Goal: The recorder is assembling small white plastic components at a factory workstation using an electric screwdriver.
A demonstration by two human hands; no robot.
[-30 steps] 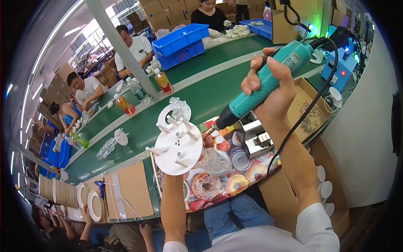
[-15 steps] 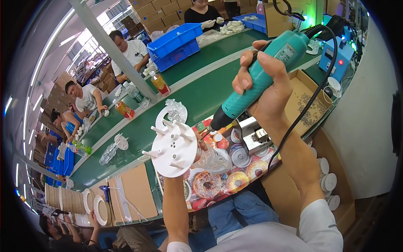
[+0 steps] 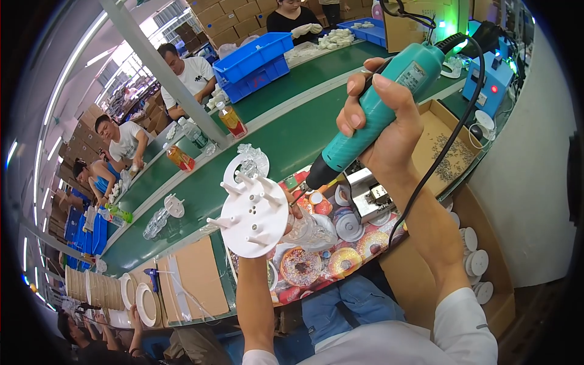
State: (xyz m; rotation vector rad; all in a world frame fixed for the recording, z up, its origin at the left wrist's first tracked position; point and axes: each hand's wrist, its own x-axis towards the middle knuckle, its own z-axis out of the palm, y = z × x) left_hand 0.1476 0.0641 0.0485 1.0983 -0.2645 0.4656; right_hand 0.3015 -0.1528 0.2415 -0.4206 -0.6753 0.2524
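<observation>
My right hand [image 3: 389, 115] is closed around a teal electric screwdriver [image 3: 380, 109], tilted with its black nose [image 3: 319, 173] pointing down and left. The bit's tip is close to the right edge of a round white plastic disc [image 3: 252, 213] with several pegs standing up and small screws near its middle. My left hand [image 3: 294, 208] holds this piece from behind and below, so most of its fingers are hidden by the disc. A clear faceted plastic part [image 3: 313, 232] extends behind the disc, beside my fingers. Whether the bit touches anything is hard to tell.
Below lies a donut-print mat [image 3: 301, 267] with a metal fixture [image 3: 368, 198]. A cardboard tray of screws [image 3: 447, 152] stands to the right. Similar disc pieces [image 3: 174, 205] lie on the green conveyor [image 3: 207, 182]. The black cord [image 3: 447, 149] hangs past my right forearm. Co-workers sit beyond.
The white disc in my left hand has shifted slightly right. Pieces on the conveyor have slid a little left. My right hand and the screwdriver have barely moved.
</observation>
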